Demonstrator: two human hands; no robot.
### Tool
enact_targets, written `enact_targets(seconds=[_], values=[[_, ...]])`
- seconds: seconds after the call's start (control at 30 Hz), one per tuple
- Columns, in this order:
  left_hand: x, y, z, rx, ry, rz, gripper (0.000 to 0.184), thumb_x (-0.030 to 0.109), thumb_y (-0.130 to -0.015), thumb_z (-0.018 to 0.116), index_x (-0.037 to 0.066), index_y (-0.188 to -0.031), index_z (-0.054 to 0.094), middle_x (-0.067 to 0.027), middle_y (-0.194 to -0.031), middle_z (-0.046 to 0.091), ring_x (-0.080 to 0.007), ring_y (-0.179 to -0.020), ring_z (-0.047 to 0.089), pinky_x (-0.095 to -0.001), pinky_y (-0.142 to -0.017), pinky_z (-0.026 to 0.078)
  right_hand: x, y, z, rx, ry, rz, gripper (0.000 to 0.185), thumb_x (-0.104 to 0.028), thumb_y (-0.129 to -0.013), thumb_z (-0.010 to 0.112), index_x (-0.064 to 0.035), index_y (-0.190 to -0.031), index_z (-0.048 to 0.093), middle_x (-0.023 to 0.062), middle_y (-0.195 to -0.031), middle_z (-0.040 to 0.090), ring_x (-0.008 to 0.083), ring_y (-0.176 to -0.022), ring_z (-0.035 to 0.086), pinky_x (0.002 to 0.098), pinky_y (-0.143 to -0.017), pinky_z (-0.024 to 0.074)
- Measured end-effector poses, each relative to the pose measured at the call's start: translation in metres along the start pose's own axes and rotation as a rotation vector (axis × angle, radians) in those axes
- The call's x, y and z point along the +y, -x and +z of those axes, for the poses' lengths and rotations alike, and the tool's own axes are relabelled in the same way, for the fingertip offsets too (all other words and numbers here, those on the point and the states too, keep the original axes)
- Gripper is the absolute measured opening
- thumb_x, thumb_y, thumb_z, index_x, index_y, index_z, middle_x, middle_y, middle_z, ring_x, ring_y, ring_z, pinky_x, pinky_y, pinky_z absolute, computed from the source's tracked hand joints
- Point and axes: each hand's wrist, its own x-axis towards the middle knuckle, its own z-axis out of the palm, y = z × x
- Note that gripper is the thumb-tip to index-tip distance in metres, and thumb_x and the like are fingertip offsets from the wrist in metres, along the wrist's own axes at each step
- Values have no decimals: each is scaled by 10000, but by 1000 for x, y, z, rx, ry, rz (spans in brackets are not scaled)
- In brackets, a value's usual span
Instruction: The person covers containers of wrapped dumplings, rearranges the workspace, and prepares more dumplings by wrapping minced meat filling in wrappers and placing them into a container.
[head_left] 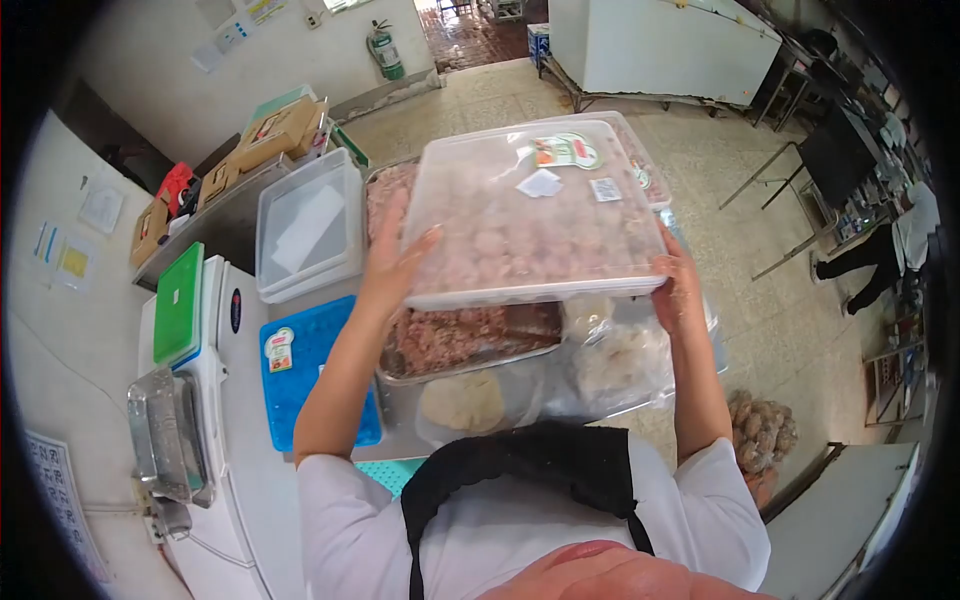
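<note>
A wide, clear lidded plastic container [530, 235], full of rounded pale-pink pieces, is between my two hands. Stickers mark the far right part of its lid. My left hand [397, 260] grips the left edge, fingers reaching onto the lid. At the near right corner, my right hand [680, 288] is closed round the side, some fingers hidden beneath. Below the container lies a metal tray [470, 368] of ground meat [440, 335]. A pale round mass [462, 402] in a clear tub and plastic bags with whitish contents [622, 365] are nearer my body.
Another lidded container [640, 160] sits partly hidden behind. At left are a clear empty tub [310, 225], a blue lidded box [300, 372], a green lid [178, 303] and cardboard boxes [275, 132]. A person [890, 245] stands far right; a bagged bundle [762, 435] rests on the floor.
</note>
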Motion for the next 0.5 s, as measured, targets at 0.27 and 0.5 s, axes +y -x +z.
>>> enact_targets(seconds=[0.27, 0.5], values=[[-42, -87, 150, -133, 239, -186, 891, 187, -808, 774, -28, -1469, 217, -210, -1398, 417, -216, -1230, 495, -311, -1005, 416, -12, -69, -135, 182, 47, 71, 750, -281, -775, 599, 42, -1413, 371, 164, -1305, 552, 240, -1135, 571, 371, -971, 443], [-112, -133, 202, -50, -18, -114, 928, 188, -831, 750, 3, -1494, 128, -224, -1391, 437, -223, -1167, 567, -328, -987, 430, 15, -147, -193, 90, 67, 159, 760, -280, -796, 593, 64, -1422, 335, 149, -1221, 574, 228, -1047, 586, 341, -922, 465]])
